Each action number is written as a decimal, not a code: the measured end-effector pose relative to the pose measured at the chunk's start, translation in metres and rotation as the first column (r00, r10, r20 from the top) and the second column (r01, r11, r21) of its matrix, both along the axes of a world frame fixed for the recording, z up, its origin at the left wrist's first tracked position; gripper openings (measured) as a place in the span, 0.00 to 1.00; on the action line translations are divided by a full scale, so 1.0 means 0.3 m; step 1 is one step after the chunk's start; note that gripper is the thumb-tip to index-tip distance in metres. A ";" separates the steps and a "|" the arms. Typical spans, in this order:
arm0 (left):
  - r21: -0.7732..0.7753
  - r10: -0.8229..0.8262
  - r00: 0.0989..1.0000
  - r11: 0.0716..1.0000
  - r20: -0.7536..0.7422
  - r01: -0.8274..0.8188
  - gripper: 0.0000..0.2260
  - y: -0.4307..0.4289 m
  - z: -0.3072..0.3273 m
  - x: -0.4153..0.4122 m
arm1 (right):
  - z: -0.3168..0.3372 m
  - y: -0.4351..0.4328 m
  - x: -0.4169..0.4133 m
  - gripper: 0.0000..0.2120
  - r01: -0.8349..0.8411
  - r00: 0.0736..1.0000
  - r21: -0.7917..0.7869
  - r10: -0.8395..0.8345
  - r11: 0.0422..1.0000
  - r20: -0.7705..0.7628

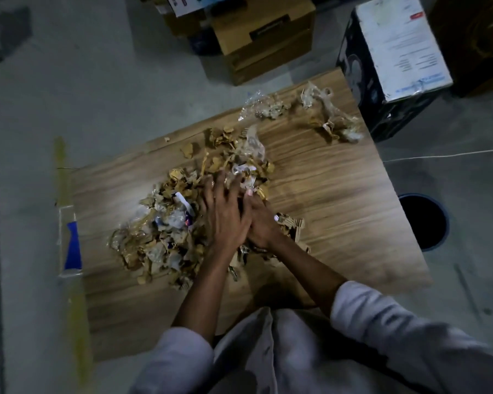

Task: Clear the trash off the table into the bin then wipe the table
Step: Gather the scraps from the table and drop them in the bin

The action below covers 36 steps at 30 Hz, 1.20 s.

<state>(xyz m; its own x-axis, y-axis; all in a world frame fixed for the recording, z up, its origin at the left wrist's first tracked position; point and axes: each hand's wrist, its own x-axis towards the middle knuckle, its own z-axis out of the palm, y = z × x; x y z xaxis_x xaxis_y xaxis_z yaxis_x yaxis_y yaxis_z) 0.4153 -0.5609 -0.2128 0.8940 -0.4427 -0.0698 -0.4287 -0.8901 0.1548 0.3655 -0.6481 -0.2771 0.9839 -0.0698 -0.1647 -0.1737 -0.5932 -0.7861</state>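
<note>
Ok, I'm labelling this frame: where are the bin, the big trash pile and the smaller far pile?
bin (pixel 446 223), head view, on its right rim.
big trash pile (pixel 160 237), head view, on crumpled scraps in its left half.
smaller far pile (pixel 335 123), head view, on its middle.

table: matt wood grain | trash: crumpled brown paper, glossy clear plastic

One table, one bin, a left hand and right hand, one big trash pile, two small clumps.
</note>
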 end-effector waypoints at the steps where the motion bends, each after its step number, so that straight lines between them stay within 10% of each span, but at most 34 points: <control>1: 0.026 -0.029 0.996 0.999 -0.082 0.031 0.27 0.009 -0.023 -0.003 | -0.003 0.006 -0.005 0.28 -0.033 0.998 -0.065 0.029 0.997 -0.064; 12: -0.021 -0.091 0.957 0.996 -0.277 0.089 0.31 -0.002 -0.109 -0.028 | -0.035 -0.170 -0.078 0.29 0.061 0.998 -0.281 -0.052 0.958 0.039; 18: -0.188 -0.067 0.989 0.981 -0.133 0.041 0.27 -0.043 -0.046 0.035 | 0.037 -0.408 -0.012 0.17 0.572 0.787 -0.153 -0.487 0.805 0.379; 23: -0.320 -0.052 0.981 0.948 -0.186 -0.011 0.27 -0.046 -0.067 0.076 | 0.032 -0.660 0.127 0.33 0.680 0.719 -0.267 -0.692 0.683 0.062; 29: -0.347 -0.057 0.969 0.937 -0.241 -0.031 0.24 -0.054 -0.115 0.094 | -0.004 -0.761 0.329 0.49 0.527 0.780 -0.263 -0.583 0.808 -0.227; 36: -0.371 -0.025 0.964 0.925 -0.264 -0.078 0.20 -0.036 -0.165 0.101 | -0.073 -0.687 0.466 0.47 0.262 0.855 -0.386 -0.398 0.885 -0.333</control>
